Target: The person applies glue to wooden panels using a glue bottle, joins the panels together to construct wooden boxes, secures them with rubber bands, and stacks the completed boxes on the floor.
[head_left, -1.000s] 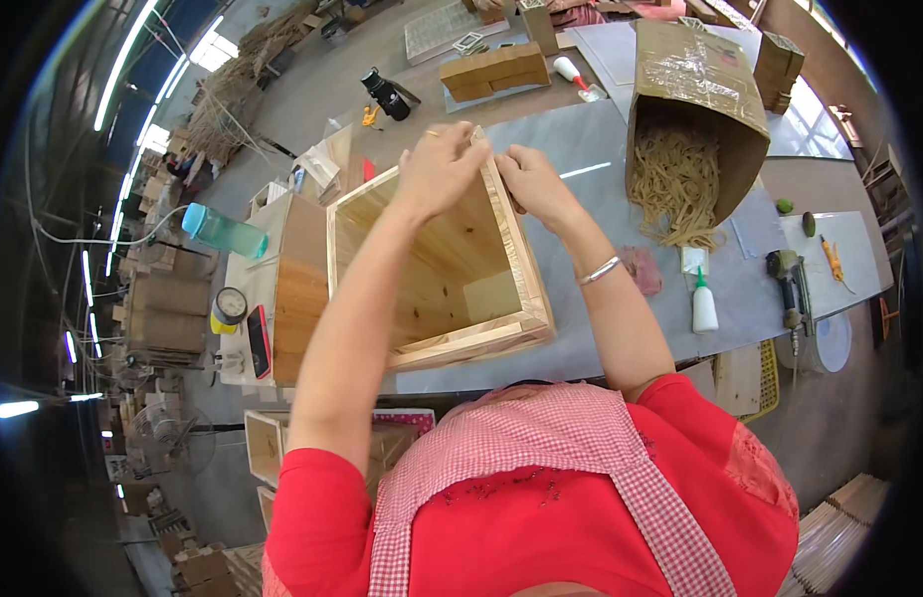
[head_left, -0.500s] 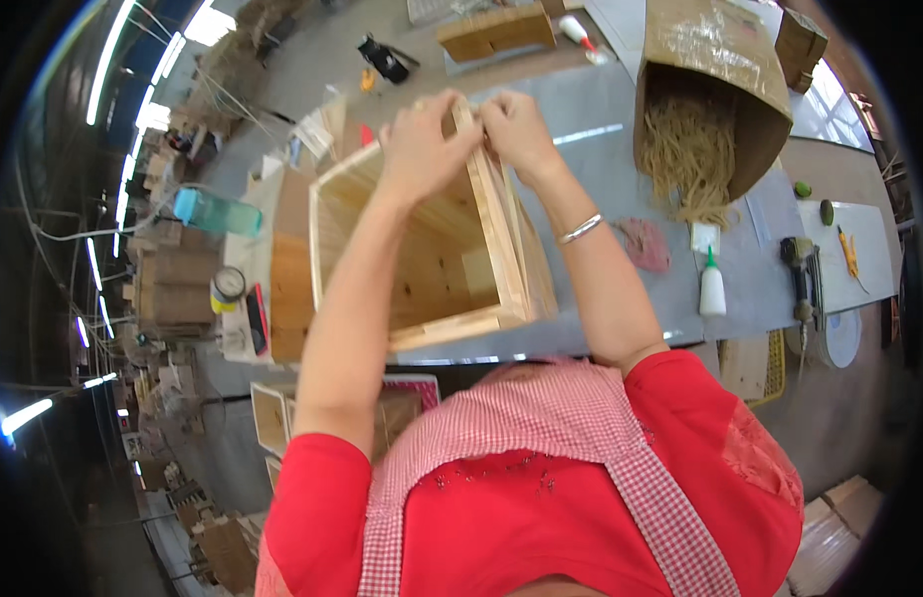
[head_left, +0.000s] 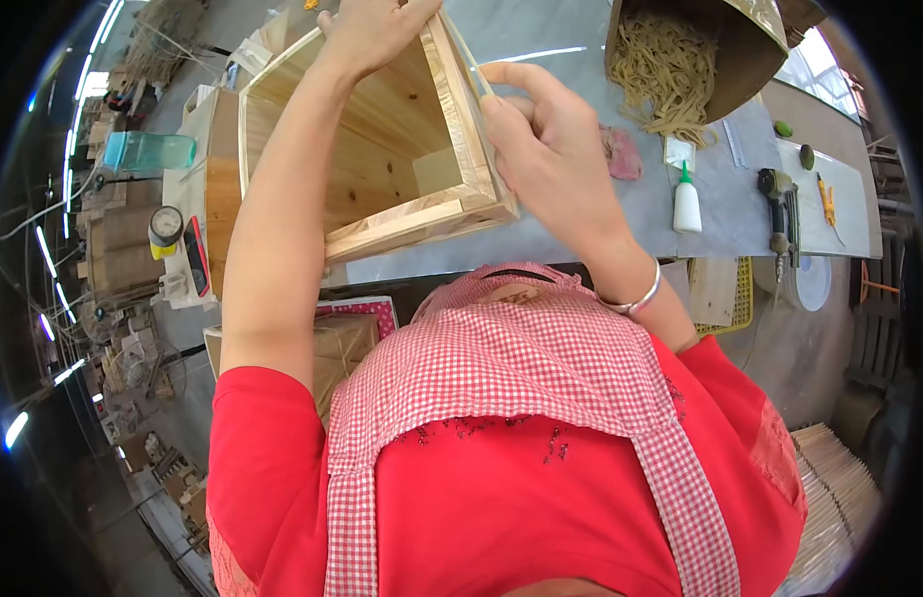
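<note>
An open-topped box of pale wood [head_left: 471, 164] stands tilted on the grey table, its hollow facing me. At its far corner my left hand [head_left: 372, 40] is closed over the rim, its fingers partly cut off by the picture's upper edge. My right hand [head_left: 551, 149], beside the box's right wall, pinches a thin pale rubber band [head_left: 469, 55] between thumb and forefinger. That band runs taut along the right side toward the far corner. To the right, a cardboard carton [head_left: 755, 75] lies on its side with tan rubber bands [head_left: 660, 75] spilling out.
A white glue bottle with a green tip [head_left: 686, 204] and a pink cloth [head_left: 621, 154] lie right of my hand. Further right is a power tool [head_left: 778, 209]. At left are a turquoise bottle [head_left: 153, 151] and a round dial gauge [head_left: 166, 226].
My right hand has come away from the far corner toward me, drawing the band along the box's right side. The left hand stays at the far rim. The whole view has shifted.
</note>
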